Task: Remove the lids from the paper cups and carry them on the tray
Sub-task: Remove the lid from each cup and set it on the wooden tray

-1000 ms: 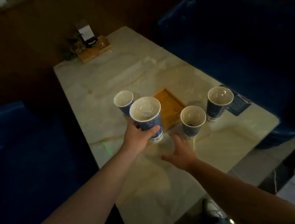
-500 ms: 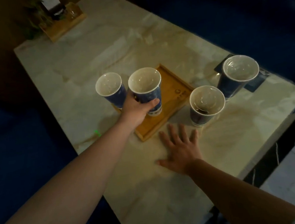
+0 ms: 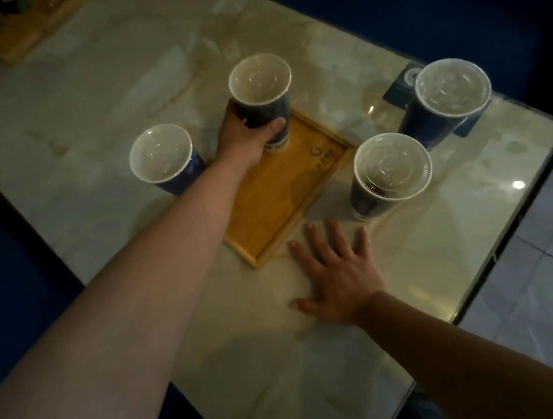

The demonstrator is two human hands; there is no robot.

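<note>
A wooden tray (image 3: 278,205) lies on the marble table. My left hand (image 3: 246,140) grips a blue paper cup (image 3: 264,97) with a clear lid, standing at the tray's far corner. A second lidded blue cup (image 3: 164,160) stands on the table left of my left wrist. Two more lidded cups stand right of the tray: a near one (image 3: 388,172) and a far one (image 3: 445,100). My right hand (image 3: 337,271) rests flat on the table, fingers spread, just in front of the tray's near corner and empty.
A dark coaster or card (image 3: 403,91) lies under the far right cup. A second wooden tray (image 3: 27,34) with items sits at the table's far left corner. Blue seats flank the table. The table's right edge (image 3: 524,215) drops to a tiled floor.
My left hand has carried its cup further onto the tray's far corner. The view has closed in and tilted down. My right hand stays flat on the table.
</note>
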